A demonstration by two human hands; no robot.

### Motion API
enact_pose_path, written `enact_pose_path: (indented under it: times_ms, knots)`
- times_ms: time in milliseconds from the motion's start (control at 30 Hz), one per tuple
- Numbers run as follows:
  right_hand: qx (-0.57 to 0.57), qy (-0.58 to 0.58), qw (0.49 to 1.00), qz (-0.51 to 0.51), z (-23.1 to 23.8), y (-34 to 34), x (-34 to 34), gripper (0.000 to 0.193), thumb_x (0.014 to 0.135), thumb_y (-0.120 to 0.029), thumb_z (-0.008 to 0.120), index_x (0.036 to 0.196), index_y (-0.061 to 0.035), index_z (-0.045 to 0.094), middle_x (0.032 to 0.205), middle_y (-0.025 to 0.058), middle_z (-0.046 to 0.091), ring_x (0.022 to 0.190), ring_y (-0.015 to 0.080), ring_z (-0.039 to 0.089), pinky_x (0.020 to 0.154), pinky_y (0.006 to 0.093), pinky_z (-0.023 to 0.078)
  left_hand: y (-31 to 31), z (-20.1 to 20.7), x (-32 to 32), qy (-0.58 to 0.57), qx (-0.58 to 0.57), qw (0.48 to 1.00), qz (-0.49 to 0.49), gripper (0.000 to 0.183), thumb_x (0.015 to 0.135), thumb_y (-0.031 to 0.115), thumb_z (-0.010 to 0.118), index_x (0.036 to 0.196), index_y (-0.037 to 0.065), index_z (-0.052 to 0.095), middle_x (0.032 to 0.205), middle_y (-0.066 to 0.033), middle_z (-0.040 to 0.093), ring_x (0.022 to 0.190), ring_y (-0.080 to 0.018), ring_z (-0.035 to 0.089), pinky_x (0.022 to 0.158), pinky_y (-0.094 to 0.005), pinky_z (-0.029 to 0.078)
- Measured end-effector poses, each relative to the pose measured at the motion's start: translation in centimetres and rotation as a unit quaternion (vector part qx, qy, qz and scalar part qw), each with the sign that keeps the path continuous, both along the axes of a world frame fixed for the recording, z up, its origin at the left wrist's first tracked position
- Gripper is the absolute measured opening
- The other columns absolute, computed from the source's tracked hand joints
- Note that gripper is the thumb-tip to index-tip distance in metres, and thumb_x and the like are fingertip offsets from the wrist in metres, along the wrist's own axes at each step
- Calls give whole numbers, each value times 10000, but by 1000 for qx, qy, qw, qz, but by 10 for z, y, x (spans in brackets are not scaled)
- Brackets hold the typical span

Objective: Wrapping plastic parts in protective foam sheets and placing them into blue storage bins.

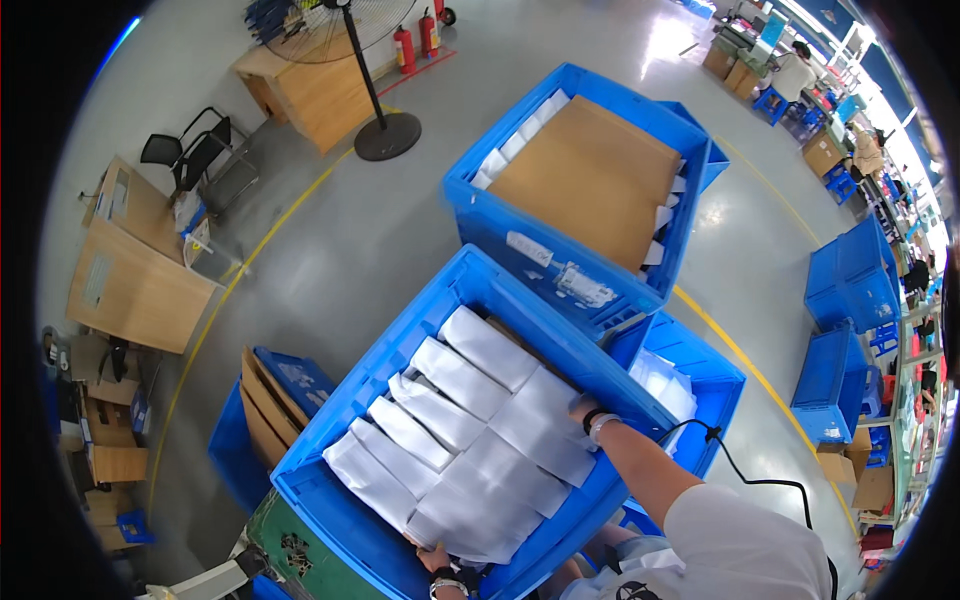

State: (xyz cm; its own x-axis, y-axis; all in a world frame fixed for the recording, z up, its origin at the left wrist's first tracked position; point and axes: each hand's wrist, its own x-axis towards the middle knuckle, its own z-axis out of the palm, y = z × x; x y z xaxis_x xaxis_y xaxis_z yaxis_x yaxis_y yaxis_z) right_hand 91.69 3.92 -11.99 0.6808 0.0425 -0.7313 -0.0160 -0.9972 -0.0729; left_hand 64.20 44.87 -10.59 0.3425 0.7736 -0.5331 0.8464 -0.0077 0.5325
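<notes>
"What's in the open blue bin (345, 520)?"
"White packets (458, 378), plain and smooth-sided, packed close together."
"Do they all lie alike?"
"No. Toward the bin's left side, several bulging, rounded ones sit side by side; toward the right, the white surfaces lie flatter and overlap."
"And the bin?"
"Rectangular and upright, its walls rising above the packets."

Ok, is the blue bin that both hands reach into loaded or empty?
Loaded: white packets lie in the blue bin, with the left hand and right hand at their edges. Depth: cannot tell.
</notes>
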Motion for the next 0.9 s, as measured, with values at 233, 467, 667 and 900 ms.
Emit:
enact_pose_path:
  times_ms: [233,467,667,900]
  knots:
    - [96,-9,963,-250,9,31,6,628,668,-291,572,1177,60,465,1159,272,506,1096,350,493,928,350,388,13,-5,-20,24,-23,999,16,700,596,-35,670,1207,-118,340,1149,-241,500,1011,-318,534,886,-363,422]
    - [132,-40,944,-301,24,20,-1,677,654,-330,585,1206,41,462,1210,255,481,1143,336,463,968,350,359,4,8,-8,12,-66,997,36,663,631,-16,674,1206,-91,351,1138,-223,505,992,-304,535,881,-362,417]
    - [104,2,953,-283,39,27,11,693,663,-368,642,1197,39,471,1176,242,512,1098,326,500,925,352,393,8,1,-12,3,-29,998,49,709,621,-19,699,1218,-123,331,1154,-248,496,1008,-318,535,875,-362,435]
    - [249,-56,930,-265,47,11,6,633,632,-307,690,1156,1,514,1129,213,549,1056,316,528,887,346,418,14,15,0,-9,-96,995,37,721,615,-60,689,1237,-110,328,1152,-240,503,1020,-302,535,888,-339,427]
